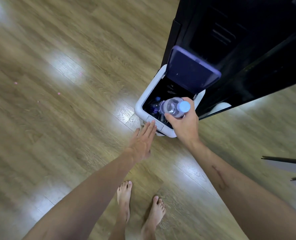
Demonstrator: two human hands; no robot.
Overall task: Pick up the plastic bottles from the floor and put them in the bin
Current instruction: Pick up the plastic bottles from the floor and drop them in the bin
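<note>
Two bare forearms reached in from the bottom edge, and both were cut off there. Between them stood two bare feet [140,205] on the shiny brown wooden floor [57,84].

The left hand [141,144] was stretched out flat with straight fingers. Its fingertips [152,124] touched the small grey push panel [155,123] on the front rim of the white plastic bin [140,104]. The left hand held nothing.

The right hand [183,125] gripped a clear plastic bottle with a pale blue cap [174,106]. Its fingers curled round the bottle near the cap end. The bottle lay tilted over the open mouth of the bin, its far end pointing down into the dark inside. The hand hid part of the bottle.

The bin's dark purple lid [192,70] stood up and open at the back. Inside the bin lay another bottle with a blue cap [155,104], but it was dark in there and hard to make out.

Behind the bin stood a tall black metal cabinet [239,40], cut off at the top and right. Some dark thin bars [285,160] showed at the right edge; I could not tell what they were.
</note>
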